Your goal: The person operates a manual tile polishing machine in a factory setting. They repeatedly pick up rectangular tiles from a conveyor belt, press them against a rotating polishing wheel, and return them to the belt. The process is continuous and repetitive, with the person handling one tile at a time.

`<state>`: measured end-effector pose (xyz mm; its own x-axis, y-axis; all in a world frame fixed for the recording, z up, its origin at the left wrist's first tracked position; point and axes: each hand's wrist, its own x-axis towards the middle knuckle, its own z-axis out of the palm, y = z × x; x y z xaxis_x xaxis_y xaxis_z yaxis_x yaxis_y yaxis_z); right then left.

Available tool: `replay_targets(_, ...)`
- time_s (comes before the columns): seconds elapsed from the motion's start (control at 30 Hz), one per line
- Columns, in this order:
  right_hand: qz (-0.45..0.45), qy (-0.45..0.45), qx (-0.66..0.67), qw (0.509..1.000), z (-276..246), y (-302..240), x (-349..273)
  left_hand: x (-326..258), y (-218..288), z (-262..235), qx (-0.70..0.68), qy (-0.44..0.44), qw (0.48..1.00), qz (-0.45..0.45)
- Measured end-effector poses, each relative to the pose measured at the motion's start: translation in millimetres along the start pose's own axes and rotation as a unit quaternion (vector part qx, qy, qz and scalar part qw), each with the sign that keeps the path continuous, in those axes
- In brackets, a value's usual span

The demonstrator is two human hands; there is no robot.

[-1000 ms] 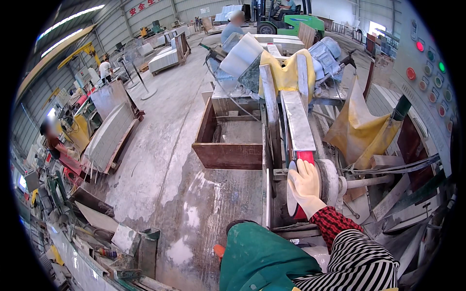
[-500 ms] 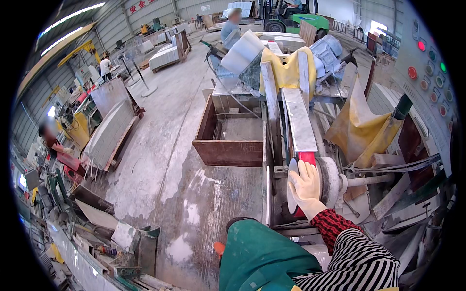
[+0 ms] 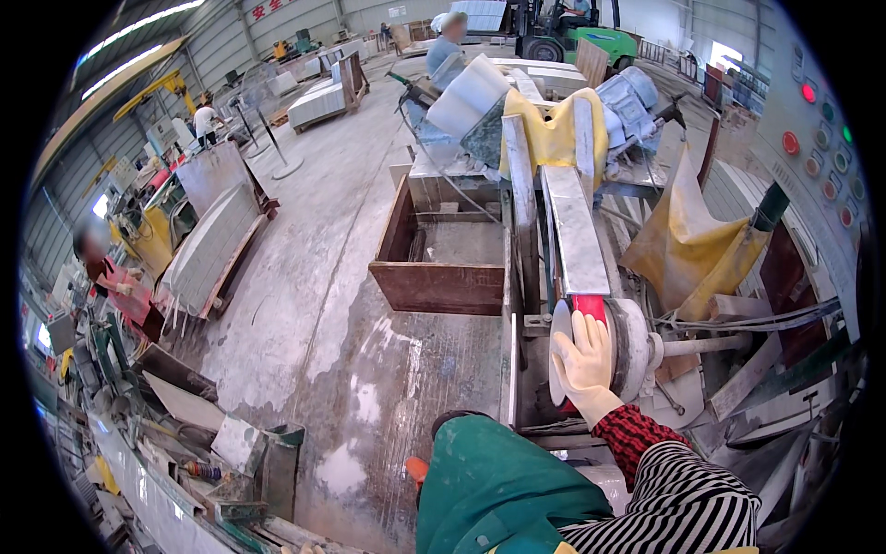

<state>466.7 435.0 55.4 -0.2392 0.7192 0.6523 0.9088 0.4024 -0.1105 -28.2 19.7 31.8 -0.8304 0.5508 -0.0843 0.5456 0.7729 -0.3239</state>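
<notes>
gloved right hand (image 3: 586, 355) shifted slightly up the grinding wheel (image 3: 628, 346), distant person (image 3: 449, 42) stepped right

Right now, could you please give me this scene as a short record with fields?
Place: stone workshop with wet concrete floor
Right hand: gloved right hand pressed flat on the red roller between two grey discs
Left hand: not in view
Above roller: long grey stone strip on the machine
Beside machine: rusty brown trough
Right side: control panel with coloured buttons
Clothing: green apron, striped sleeve
</notes>
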Motion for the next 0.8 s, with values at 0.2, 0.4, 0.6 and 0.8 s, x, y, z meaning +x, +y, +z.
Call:
replay_targets(0.2, 0.003, 0.002, -0.009, 1.0, 0, -2, -7, -2, 3, -8, -0.017, -0.005, 1.0, -0.003)
replay_targets(0.4, 0.007, -0.002, -0.011, 1.0, -1, -5, -13, -5, 7, -17, -0.052, 0.02, 0.998, 0.001)
replay_targets(0.6, 0.007, -0.003, -0.011, 1.0, -3, -9, -19, -3, 3, -7, -0.076, 0.029, 0.997, 0.0)
replay_targets(0.8, 0.009, -0.014, 0.003, 1.0, -8, -11, -22, -3, 4, -10, -0.061, 0.026, 0.998, 0.0)
